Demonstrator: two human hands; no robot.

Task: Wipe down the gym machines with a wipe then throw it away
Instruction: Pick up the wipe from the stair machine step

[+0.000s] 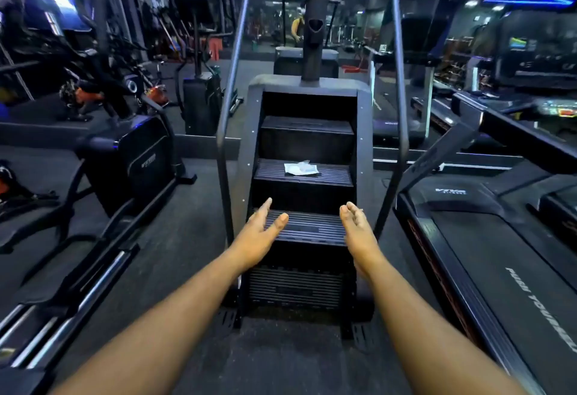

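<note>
ahead, crumpled white wipe on ribbed black step; left hand, right hand spread, holding nothing

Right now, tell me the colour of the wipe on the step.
White, the wipe, seen in the head view.

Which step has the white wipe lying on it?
The second visible step up, just above the one nearest the hands. The wipe lies on its ridged top; the other steps are bare.
</note>
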